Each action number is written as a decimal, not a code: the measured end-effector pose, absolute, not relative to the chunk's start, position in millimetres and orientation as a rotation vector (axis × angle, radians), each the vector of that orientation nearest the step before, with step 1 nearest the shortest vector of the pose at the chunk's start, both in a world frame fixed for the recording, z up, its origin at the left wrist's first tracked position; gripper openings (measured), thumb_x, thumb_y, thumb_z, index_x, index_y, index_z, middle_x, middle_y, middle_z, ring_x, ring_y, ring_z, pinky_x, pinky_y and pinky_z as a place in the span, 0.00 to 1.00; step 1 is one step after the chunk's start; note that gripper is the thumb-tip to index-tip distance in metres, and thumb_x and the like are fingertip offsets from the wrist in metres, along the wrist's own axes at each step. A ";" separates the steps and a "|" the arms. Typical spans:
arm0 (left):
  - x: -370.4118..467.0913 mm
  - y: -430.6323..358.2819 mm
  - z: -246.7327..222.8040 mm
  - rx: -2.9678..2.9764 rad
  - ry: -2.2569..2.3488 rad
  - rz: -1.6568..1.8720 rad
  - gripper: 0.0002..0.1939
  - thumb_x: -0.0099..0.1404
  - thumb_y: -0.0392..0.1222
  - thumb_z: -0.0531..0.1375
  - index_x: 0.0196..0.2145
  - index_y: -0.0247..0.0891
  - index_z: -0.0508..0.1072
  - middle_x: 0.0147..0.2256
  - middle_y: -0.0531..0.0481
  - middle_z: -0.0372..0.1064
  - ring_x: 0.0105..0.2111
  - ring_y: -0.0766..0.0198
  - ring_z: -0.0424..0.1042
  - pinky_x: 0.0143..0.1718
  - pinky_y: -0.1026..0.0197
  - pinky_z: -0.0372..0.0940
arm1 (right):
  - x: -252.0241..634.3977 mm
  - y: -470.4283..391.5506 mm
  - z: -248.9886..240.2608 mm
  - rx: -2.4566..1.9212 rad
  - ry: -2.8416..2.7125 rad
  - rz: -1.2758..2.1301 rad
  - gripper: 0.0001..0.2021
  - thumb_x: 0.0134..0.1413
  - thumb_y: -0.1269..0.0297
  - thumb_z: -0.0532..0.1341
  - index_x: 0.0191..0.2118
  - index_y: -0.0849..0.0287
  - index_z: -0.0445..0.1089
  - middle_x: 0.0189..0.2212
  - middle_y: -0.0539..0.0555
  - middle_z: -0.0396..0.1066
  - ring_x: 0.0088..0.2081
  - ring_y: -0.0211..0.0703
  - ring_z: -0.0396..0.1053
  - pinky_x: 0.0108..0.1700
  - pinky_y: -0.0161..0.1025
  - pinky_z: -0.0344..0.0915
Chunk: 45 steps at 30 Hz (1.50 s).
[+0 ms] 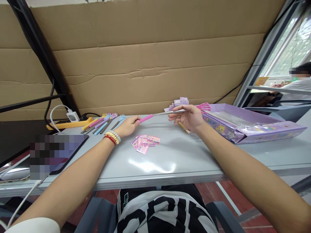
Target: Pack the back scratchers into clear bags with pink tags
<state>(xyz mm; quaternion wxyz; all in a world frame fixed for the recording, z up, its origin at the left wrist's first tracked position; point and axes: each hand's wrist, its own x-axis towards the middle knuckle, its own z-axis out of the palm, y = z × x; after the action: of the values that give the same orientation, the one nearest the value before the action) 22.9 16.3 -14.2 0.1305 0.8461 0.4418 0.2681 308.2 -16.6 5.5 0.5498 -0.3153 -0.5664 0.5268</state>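
Pink scratcher point(146, 118): spans both hands above the surface point(116, 171); best kept straight, I'd say, lest the thin rod bend.
Left hand point(128, 126): closed around the handle.
Right hand point(188, 118): half-curled, lightly holding the rod near the claw.
Pink cards point(143, 148): nearer the person, apart.

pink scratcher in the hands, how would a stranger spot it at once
On the grey table, look just beyond the pink cards, where the left hand and right hand are. Between them stretches the scratcher: pink handle, thin metal rod, pink claw. Unlike the bunched scratchers lying at the left, it is held, with a long bare rod.
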 end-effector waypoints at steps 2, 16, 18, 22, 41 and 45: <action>22.2 16.3 -13.3 2.403 1.246 0.846 0.13 0.65 0.47 0.46 0.32 0.39 0.64 0.26 0.53 0.61 0.28 0.65 0.61 0.30 0.63 0.57 | 308.9 -14.3 5.0 -0.782 -1.325 1.260 0.14 0.50 0.57 0.52 0.32 0.61 0.70 0.26 0.59 0.76 0.28 0.49 0.73 0.24 0.39 0.64; 21.3 4.8 -5.7 2.225 1.119 0.863 0.25 0.59 0.60 0.54 0.17 0.38 0.54 0.16 0.57 0.46 0.17 0.71 0.46 0.21 0.62 0.43 | 300.8 -17.9 1.7 -0.824 -1.417 1.296 0.15 0.46 0.59 0.50 0.33 0.61 0.69 0.24 0.59 0.74 0.24 0.48 0.71 0.24 0.40 0.61; 23.5 2.2 -5.1 2.141 1.089 0.826 0.25 0.59 0.60 0.54 0.17 0.39 0.54 0.15 0.57 0.45 0.16 0.71 0.46 0.21 0.62 0.44 | 299.3 -18.8 1.7 -0.806 -1.434 1.292 0.16 0.44 0.59 0.50 0.33 0.61 0.70 0.23 0.59 0.74 0.24 0.49 0.71 0.24 0.40 0.61; 30.4 -3.0 -6.4 2.027 1.042 0.691 0.25 0.60 0.61 0.52 0.17 0.39 0.55 0.15 0.57 0.45 0.16 0.71 0.46 0.20 0.62 0.46 | 298.5 -18.1 1.4 -0.780 -1.470 1.295 0.16 0.44 0.57 0.52 0.32 0.62 0.70 0.22 0.59 0.73 0.24 0.50 0.71 0.22 0.39 0.60; 26.2 1.8 -6.9 2.728 1.204 0.986 0.18 0.62 0.50 0.54 0.28 0.34 0.77 0.17 0.55 0.62 0.19 0.70 0.54 0.24 0.64 0.48 | 342.2 12.9 -8.2 -1.067 -1.209 1.024 0.18 0.50 0.48 0.62 0.24 0.60 0.66 0.12 0.51 0.65 0.10 0.33 0.54 0.11 0.33 0.46; 34.0 -11.2 -3.1 2.710 1.138 0.984 0.15 0.57 0.47 0.57 0.24 0.33 0.76 0.14 0.56 0.57 0.18 0.72 0.52 0.22 0.65 0.48 | 336.1 9.4 -17.9 -1.275 -1.432 0.928 0.19 0.47 0.52 0.64 0.18 0.57 0.59 0.05 0.44 0.50 0.06 0.31 0.45 0.09 0.34 0.38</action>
<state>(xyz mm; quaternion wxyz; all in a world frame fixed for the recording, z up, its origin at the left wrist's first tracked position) 34.0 -11.2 -3.1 0.0209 0.8741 0.3672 0.3172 336.1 9.4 -17.9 0.4844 -0.5236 -0.5882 0.3812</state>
